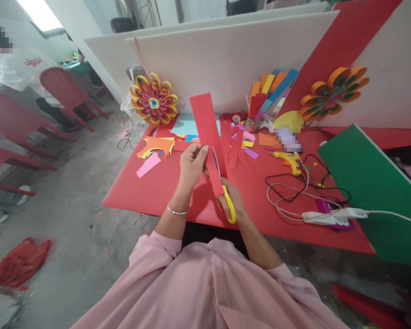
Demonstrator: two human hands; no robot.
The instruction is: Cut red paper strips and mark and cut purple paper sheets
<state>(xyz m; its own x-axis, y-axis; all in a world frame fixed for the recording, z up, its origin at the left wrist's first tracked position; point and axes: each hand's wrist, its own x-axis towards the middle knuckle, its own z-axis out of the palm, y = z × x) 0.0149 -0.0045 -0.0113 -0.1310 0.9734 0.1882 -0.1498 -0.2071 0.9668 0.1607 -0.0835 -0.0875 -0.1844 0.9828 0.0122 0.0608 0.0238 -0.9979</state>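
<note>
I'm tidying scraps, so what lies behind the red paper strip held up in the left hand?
A light-blue paper sheet shows on both sides of the red paper strip, with the white upright board beyond. What the strip itself covers cannot be seen.

The red strip [204,121] is matt paper, the scissors' handle [230,208] smooth plastic, the blade [217,160] seemingly metal.

Scissors [230,208] and a paper strip [203,114] are above the surface [133,192] near mid-front edge, a paper flower [153,103] at the back left corner, a glue gun [289,161] left of the board [366,183] across the right edge.
</note>
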